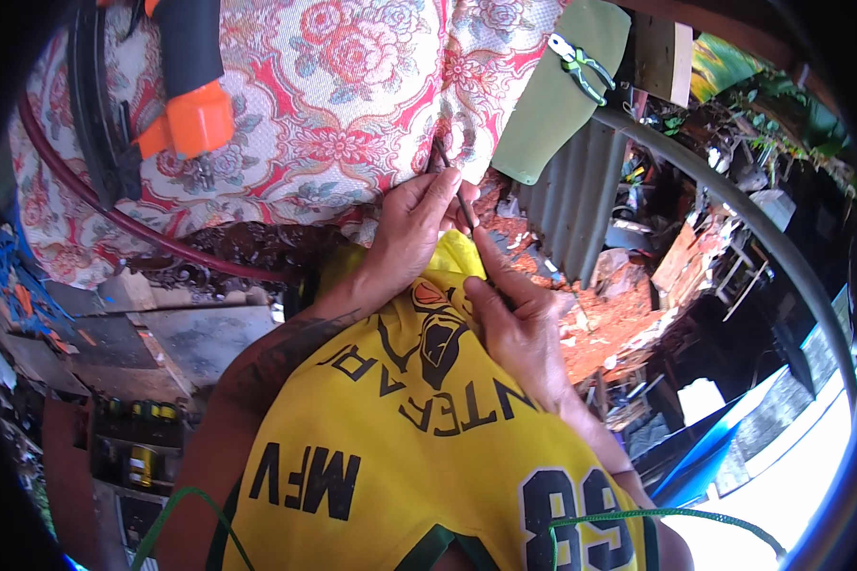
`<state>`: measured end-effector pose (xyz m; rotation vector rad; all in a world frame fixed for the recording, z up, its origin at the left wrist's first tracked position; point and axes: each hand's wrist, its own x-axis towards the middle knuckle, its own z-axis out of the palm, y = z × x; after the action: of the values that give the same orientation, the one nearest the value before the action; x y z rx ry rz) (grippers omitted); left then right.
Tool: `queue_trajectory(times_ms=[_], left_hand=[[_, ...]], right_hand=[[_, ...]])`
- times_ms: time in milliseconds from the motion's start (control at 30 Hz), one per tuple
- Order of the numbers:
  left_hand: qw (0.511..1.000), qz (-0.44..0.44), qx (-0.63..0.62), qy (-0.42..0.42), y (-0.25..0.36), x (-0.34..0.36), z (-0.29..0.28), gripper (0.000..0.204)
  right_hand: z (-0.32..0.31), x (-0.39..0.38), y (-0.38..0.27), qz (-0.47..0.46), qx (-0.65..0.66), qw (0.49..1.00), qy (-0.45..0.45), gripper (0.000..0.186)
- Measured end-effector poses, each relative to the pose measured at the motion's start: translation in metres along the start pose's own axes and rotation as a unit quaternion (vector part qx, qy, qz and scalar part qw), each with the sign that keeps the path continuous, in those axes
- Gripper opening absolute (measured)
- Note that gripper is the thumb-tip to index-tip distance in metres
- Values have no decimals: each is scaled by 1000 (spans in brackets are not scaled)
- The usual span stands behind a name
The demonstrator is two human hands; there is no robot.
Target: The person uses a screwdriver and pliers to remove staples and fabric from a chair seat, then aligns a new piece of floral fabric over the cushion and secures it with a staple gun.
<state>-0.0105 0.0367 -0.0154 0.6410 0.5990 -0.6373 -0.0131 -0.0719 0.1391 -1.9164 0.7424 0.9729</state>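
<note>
A: At your far left a maroon hose (167, 246) curves along the floral fabric (357, 57), and an orange-and-black power tool (198, 122) lies on the cloth. And your left hand?

B: At the fabric's lower edge, your left hand (414, 224) pinches a slim dark rod (466, 210), whose upper end meets the cloth.

A: What about your right?

B: Your right hand (524, 322) is partly curled, thumb and forefinger apart, forefinger at the rod's lower end; whether it grips the rod, I can't tell.

A: Farther right?

B: You have green-and-black pliers (570, 63) on an olive-green panel (543, 133), a grey corrugated sheet (581, 195), then a grey arching pipe (752, 200).
</note>
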Motion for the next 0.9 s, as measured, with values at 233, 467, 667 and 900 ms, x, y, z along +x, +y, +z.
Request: queue_trajectory(times_ms=[233,467,667,900], left_hand=[[993,-37,106,30,17,-33,-11,40],[975,21,221,-5,33,-2,6,30],[976,27,217,24,33,-2,9,25],[973,86,213,28,28,-2,8,30]], right_hand=[[-9,3,10,-69,-4,998,8,49],[2,3,28,-84,12,996,29,49],[12,-7,27,-55,62,996,43,51],[19,-4,34,-128,-15,990,51,54]])
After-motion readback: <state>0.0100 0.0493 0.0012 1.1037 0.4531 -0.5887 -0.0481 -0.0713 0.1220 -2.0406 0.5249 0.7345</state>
